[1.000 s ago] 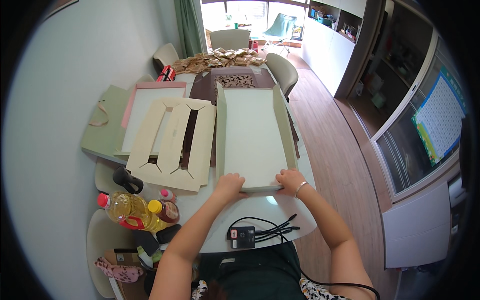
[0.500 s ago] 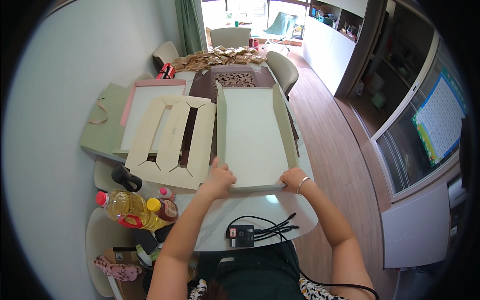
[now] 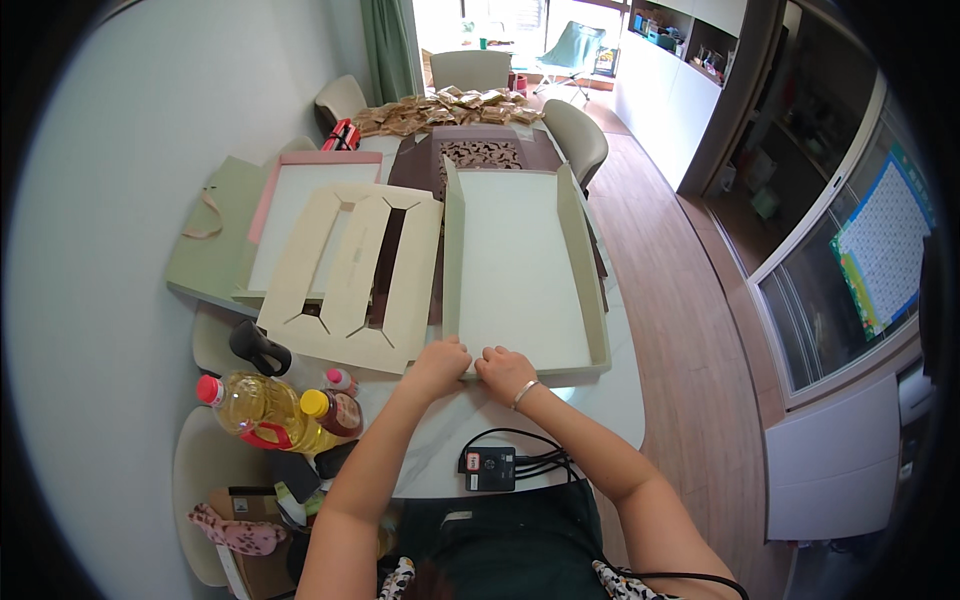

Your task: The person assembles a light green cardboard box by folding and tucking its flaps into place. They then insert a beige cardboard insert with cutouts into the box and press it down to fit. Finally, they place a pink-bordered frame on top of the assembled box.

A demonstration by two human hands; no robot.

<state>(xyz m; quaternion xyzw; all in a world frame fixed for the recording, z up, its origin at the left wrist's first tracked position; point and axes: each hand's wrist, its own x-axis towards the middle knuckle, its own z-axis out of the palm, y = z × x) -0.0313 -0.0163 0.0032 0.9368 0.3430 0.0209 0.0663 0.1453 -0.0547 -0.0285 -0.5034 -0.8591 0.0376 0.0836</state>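
In front of me lies a shallow cardboard box (image 3: 525,265), pale green outside and white inside, with raised side walls. My left hand (image 3: 440,368) has its fingers closed over the box's near wall by the left corner. Close beside it, my right hand (image 3: 506,375), with a bracelet on the wrist, pinches the same wall left of its middle. The fingertips are partly hidden inside the wall. Left of the box, a flat cream cardboard insert (image 3: 350,240) with two long cut-outs rests partly over another box with a pink edge (image 3: 262,210).
At the left stand an oil bottle (image 3: 252,405), a yellow-capped jar (image 3: 335,410) and a black-handled bottle (image 3: 262,350). A black cable hub (image 3: 490,468) lies near me. Behind are a brown patterned box (image 3: 480,152), several small packets (image 3: 450,108) and a green bag (image 3: 215,235).
My right hand has moved left along the near wall, from the right corner to beside my left hand. The left hand has stayed near the left corner.
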